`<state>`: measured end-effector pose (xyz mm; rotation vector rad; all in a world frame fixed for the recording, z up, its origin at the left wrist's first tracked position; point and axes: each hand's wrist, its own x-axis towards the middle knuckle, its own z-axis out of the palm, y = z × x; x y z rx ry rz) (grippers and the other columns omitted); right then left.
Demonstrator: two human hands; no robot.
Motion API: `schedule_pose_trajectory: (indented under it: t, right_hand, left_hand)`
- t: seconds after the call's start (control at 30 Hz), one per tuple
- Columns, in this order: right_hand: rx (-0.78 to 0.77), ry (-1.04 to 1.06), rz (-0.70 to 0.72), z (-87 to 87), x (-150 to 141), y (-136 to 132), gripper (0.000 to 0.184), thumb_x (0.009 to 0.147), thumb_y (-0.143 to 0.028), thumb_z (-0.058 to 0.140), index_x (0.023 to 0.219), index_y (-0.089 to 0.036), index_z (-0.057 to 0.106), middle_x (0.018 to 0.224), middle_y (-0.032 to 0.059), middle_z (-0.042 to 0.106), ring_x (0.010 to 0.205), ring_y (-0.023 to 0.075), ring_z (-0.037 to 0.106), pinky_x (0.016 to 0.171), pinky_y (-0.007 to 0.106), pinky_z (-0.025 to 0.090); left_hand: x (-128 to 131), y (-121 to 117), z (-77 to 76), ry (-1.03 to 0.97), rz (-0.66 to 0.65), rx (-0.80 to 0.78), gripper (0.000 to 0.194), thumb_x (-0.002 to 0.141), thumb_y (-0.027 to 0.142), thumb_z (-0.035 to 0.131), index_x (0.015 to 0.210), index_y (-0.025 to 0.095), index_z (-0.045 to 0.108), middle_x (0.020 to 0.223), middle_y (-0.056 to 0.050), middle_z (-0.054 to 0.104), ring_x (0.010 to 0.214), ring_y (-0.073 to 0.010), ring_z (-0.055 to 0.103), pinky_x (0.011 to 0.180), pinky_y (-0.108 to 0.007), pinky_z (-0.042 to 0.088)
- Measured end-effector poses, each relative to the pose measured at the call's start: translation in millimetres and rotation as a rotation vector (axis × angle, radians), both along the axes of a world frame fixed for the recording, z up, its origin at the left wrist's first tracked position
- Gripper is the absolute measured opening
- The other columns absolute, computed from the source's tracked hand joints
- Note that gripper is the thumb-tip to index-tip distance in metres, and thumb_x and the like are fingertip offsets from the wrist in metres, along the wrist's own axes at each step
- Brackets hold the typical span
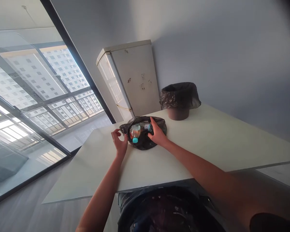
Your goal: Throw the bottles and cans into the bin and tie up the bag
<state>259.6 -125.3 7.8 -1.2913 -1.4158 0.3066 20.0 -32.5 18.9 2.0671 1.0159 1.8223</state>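
A black plastic bag (pixel 145 144) lies on the table with its mouth spread open. Inside it, a clear plastic bottle with a turquoise cap (pixel 135 132) points toward me. Beside that bottle lies another plastic bottle (pixel 146 126) with a label and a blue end. My left hand (pixel 120 142) is at the bag's left rim, its fingers bent around the gathered edge. From the right, my right hand (pixel 158 132) reaches over the bag, thumb and forefinger on either side of the second bottle's blue end. Its other fingers are hidden.
Behind the bag, a brown bin (pixel 178 113) lined with a black bag (pixel 180 96) stands on the pale table (pixel 207 138). A white fridge (pixel 137 77) stands beyond the table. Glass sliding doors (pixel 26 106) are on the left.
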Motion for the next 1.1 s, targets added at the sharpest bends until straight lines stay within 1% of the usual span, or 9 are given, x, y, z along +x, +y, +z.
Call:
schedule_pose_trajectory:
  t: [0.07, 0.13, 0.3, 0.63, 0.77, 0.87, 0.93, 1.0, 1.1]
  right_hand:
    - [0.014, -0.005, 0.007, 1.2, -0.1, -1.1, 0.102, 0.082, -0.016, 0.06, 0.173, -0.022, 0.014, 0.176, 0.0102, 0.027, 0.158, 0.0295, 0.038, 0.133, 0.05, 0.029]
    - [0.025, -0.009, 0.006, 3.5, 0.1, -2.9, 0.101, 0.082, -0.014, 0.058, 0.173, -0.024, 0.015, 0.175, 0.01, 0.029, 0.157, 0.0287, 0.04, 0.132, 0.05, 0.03]
    - [0.004, 0.003, 0.015, 7.2, 0.8, -6.9, 0.097, 0.083, -0.014, 0.057, 0.172, -0.022, 0.019, 0.173, 0.0121, 0.033, 0.154, 0.0292, 0.044, 0.129, 0.05, 0.036]
    - [0.003, 0.004, 0.047, 6.5, -1.4, -8.6, 0.094, 0.082, -0.013, 0.058, 0.17, -0.024, 0.026, 0.17, 0.0108, 0.039, 0.151, 0.0295, 0.047, 0.127, 0.052, 0.04]
    - [0.006, -0.004, 0.06, 7.5, -3.5, -8.4, 0.087, 0.084, -0.016, 0.056, 0.167, -0.022, 0.03, 0.166, 0.0129, 0.042, 0.145, 0.0294, 0.052, 0.119, 0.048, 0.048]
    - [0.108, -0.013, -0.008, 9.4, -5.4, -10.5, 0.07, 0.084, -0.015, 0.055, 0.153, -0.021, 0.045, 0.148, 0.0139, 0.057, 0.12, 0.026, 0.065, 0.101, 0.043, 0.057]
    - [0.188, -0.027, -0.111, 11.5, -7.0, -14.2, 0.047, 0.084, -0.015, 0.056, 0.13, -0.021, 0.056, 0.127, 0.0125, 0.062, 0.099, 0.0235, 0.064, 0.089, 0.04, 0.058]
    - [0.233, -0.068, -0.166, 14.3, -9.2, -19.1, 0.023, 0.085, -0.017, 0.057, 0.107, -0.023, 0.055, 0.11, 0.01, 0.06, 0.09, 0.0229, 0.06, 0.084, 0.039, 0.056]
    - [0.255, -0.163, -0.035, 18.5, -14.6, -25.5, 0.006, 0.092, -0.021, 0.056, 0.093, -0.024, 0.051, 0.099, 0.0073, 0.057, 0.092, 0.0234, 0.058, 0.087, 0.037, 0.054]
  left_hand:
    - [4.1, -6.7, 4.4, 0.137, -0.111, 0.173, 0.029, 0.084, 0.015, 0.066, 0.111, 0.024, 0.063, 0.108, -0.007, 0.058, 0.103, -0.0228, 0.061, 0.095, -0.042, 0.055]
    - [7.5, -9.6, 6.5, 0.223, -0.225, 0.245, 0.026, 0.087, 0.013, 0.063, 0.11, 0.023, 0.067, 0.114, -0.01, 0.061, 0.112, -0.0254, 0.062, 0.099, -0.046, 0.055]
    - [7.9, -5.4, 3.2, 0.264, -0.378, 0.179, 0.032, 0.09, 0.02, 0.068, 0.121, 0.027, 0.076, 0.134, -0.013, 0.059, 0.127, -0.0319, 0.059, 0.11, -0.054, 0.051]
    - [6.5, -6.7, 2.0, 0.406, -0.444, 0.182, 0.049, 0.085, 0.014, 0.072, 0.127, 0.037, 0.079, 0.147, -0.01, 0.054, 0.133, -0.0347, 0.056, 0.117, -0.059, 0.045]
    - [7.2, -8.4, 2.2, 0.391, -0.464, 0.146, 0.046, 0.084, 0.013, 0.073, 0.122, 0.038, 0.081, 0.146, -0.009, 0.055, 0.135, -0.0354, 0.055, 0.116, -0.059, 0.047]
    - [7.7, -7.5, 1.5, 0.406, -0.454, 0.164, 0.042, 0.087, 0.015, 0.072, 0.121, 0.037, 0.081, 0.146, -0.01, 0.055, 0.135, -0.035, 0.055, 0.115, -0.057, 0.047]
    - [8.0, -6.8, 0.8, 0.422, -0.438, 0.185, 0.04, 0.088, 0.016, 0.071, 0.121, 0.036, 0.081, 0.145, -0.01, 0.055, 0.133, -0.034, 0.056, 0.115, -0.056, 0.048]
    - [8.4, -6.4, 0.2, 0.434, -0.428, 0.184, 0.039, 0.089, 0.017, 0.071, 0.122, 0.036, 0.08, 0.145, -0.01, 0.055, 0.132, -0.0334, 0.056, 0.114, -0.056, 0.048]
    - [8.9, -6.8, 0.1, 0.429, -0.433, 0.17, 0.04, 0.087, 0.018, 0.072, 0.122, 0.036, 0.08, 0.145, -0.01, 0.056, 0.131, -0.0331, 0.057, 0.115, -0.055, 0.047]
